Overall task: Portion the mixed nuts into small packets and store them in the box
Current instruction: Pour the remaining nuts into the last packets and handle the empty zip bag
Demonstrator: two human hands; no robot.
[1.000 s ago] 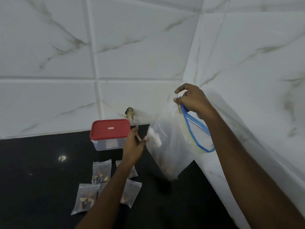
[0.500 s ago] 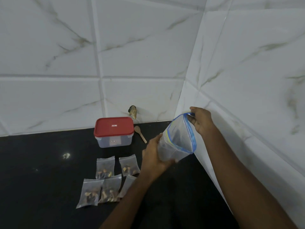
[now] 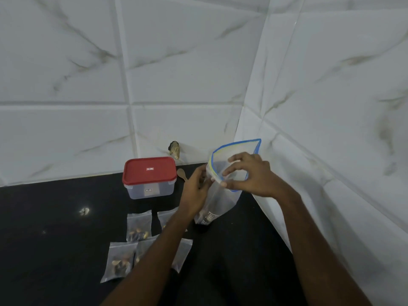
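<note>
The big bag (image 3: 223,202) of nuts now stands upright on the black counter (image 3: 44,239). Half a second ago it was tipped in the air. The left hand (image 3: 194,191) curls round its side. The right hand (image 3: 249,175) has moved to the near rim and pinches it. 5 small packets (image 3: 139,226) lie by the left arm. The box (image 3: 150,180), with its red lid on, sits left of the left hand.

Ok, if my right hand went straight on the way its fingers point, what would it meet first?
The right hand, pinching the zip bag rim, points left; it would probably first meet the left hand at the bag's other edge, though depth is unclear.
</note>
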